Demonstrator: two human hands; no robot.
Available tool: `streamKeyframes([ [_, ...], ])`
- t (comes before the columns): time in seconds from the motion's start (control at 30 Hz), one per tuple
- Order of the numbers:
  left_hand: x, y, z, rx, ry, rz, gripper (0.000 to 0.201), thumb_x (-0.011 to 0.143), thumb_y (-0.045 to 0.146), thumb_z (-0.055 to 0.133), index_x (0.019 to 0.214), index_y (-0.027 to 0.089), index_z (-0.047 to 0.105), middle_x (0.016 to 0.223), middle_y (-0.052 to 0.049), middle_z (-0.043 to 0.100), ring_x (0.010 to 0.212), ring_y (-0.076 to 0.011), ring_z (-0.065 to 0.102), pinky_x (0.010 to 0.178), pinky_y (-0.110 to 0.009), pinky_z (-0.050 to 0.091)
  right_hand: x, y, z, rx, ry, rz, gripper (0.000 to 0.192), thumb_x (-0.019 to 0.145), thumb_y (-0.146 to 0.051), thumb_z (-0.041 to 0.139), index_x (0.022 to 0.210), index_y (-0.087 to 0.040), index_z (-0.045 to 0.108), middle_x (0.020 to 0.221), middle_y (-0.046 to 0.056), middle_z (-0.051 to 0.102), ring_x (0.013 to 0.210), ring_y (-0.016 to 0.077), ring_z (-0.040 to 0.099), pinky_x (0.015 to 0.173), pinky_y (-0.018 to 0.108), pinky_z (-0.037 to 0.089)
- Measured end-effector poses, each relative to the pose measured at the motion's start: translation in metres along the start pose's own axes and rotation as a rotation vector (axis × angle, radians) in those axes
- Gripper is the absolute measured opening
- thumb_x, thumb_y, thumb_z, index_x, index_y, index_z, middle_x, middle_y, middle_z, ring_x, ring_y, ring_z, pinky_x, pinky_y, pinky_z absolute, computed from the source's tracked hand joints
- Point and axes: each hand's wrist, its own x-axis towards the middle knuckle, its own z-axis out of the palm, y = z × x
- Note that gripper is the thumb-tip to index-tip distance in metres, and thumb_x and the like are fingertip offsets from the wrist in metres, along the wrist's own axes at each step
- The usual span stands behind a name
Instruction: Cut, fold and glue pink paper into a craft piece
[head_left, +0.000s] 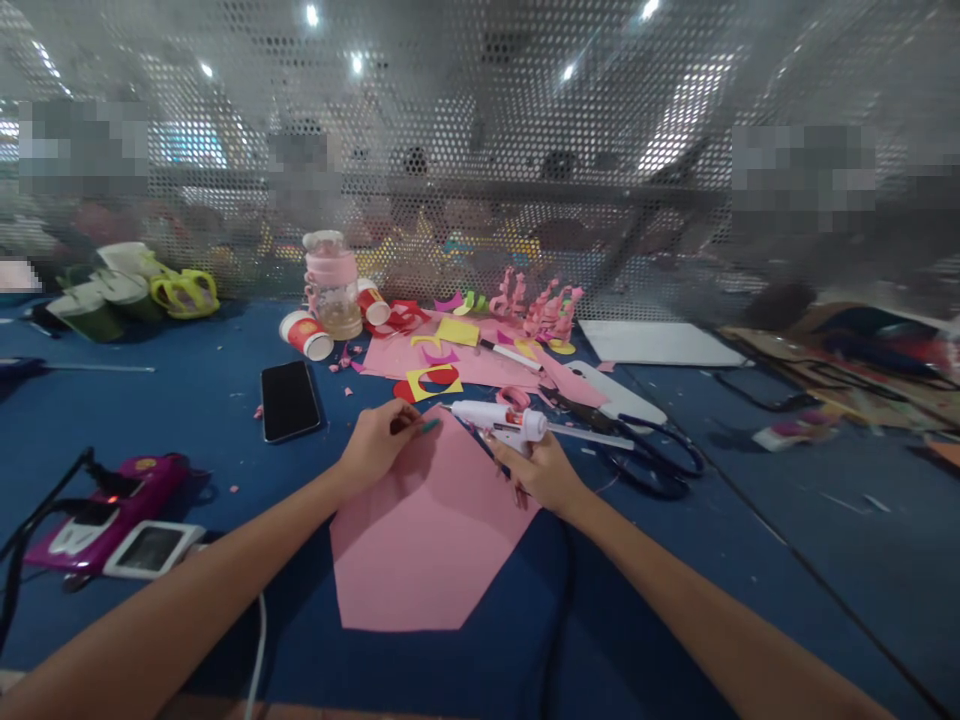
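Note:
A pink sheet of paper (427, 540) with cut corners lies before me on the blue table. My left hand (379, 440) is closed at its upper left edge, thumb and fingers pinching the paper. My right hand (551, 475) wraps round the grip of a white glue gun (491, 418), whose nozzle points left to the sheet's top tip. A clear glue stick (592, 437) juts from the gun's back. Just right of it lie dark-handled scissors (660, 450), partly overlapping a white flat object (626, 395). Behind the gun is a pink paper ring (514, 397).
Paper scraps (435, 380), a marker (511, 354) and pink curled paper pieces (551, 310) lie behind. A phone (290, 400), paper cups (306, 336) and a bottle (332, 290) stand left. Near my left forearm is a purple power strip (120, 510). A perforated metal screen (465, 130) rises behind.

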Motion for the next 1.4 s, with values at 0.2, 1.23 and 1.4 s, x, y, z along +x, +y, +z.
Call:
streamKeyframes([
  [0.2, 0.0008, -0.0014, 0.0008, 0.006, 0.009, -0.001, 0.003, 0.07, 0.014, 0.055, 0.069, 0.017, 0.056, 0.066, 0.001, 0.063, 0.062, -0.0102, 0.058, 0.059, -0.022, 0.043, -0.0002, -0.0011, 0.0011, -0.008, 0.009, 0.023, 0.026, 0.069, -0.041, 0.054, 0.073, -0.016, 0.052, 0.042, -0.004, 0.05, 0.024, 0.0083, 0.042, 0.024, 0.018, 0.037],
  [1.23, 0.0007, -0.0021, 0.0008, -0.008, 0.027, -0.009, 0.002, 0.07, 0.016, 0.056, 0.069, 0.018, 0.056, 0.065, 0.002, 0.063, 0.061, -0.0106, 0.058, 0.057, -0.022, 0.043, 0.0005, -0.002, -0.0018, -0.112, 0.018, 0.007, 0.025, 0.071, -0.041, 0.052, 0.071, -0.016, 0.055, 0.041, -0.002, 0.051, 0.027, 0.0117, 0.044, 0.028, 0.023, 0.037],
  [1.4, 0.0007, -0.0017, 0.0006, -0.001, 0.031, 0.006, 0.002, 0.07, 0.019, 0.057, 0.069, 0.018, 0.056, 0.066, 0.001, 0.063, 0.062, -0.0107, 0.058, 0.058, -0.022, 0.043, -0.0009, -0.0035, -0.0016, -0.116, 0.007, -0.024, 0.023, 0.072, -0.04, 0.051, 0.074, -0.017, 0.056, 0.04, -0.002, 0.05, 0.033, 0.0133, 0.049, 0.031, 0.022, 0.039],
])
